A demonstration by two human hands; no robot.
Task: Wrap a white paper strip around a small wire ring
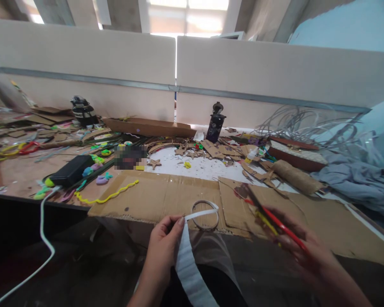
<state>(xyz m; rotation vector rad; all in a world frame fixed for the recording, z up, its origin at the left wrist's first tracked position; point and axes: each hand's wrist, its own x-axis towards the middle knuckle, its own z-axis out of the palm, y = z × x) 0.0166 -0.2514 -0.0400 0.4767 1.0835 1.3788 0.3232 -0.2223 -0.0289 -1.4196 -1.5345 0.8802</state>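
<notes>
Between the thumb and fingers of my left hand (168,236) is pinched a white strip (190,266), which looks like cloth or paper. Its wide part hangs toward my lap, while a narrow end reaches right to a thin round hoop (194,222) at the cardboard's front edge. Whether the strip is fixed to the hoop, I cannot tell. On the right, my right hand (296,238) is wrapped round a red and yellow hand tool (283,226) with a dark end, smeared by motion. It is held above the cardboard sheet (160,196), apart from the strip.
A yellow fuzzy stem (110,198) lies on the cardboard's left. Behind are cardboard scraps (222,149), a dark bottle (216,125) with its lid up, and a twine roll (296,175). A black box (71,170) with a white cable (43,226) sits left; grey cloth (358,179) lies right.
</notes>
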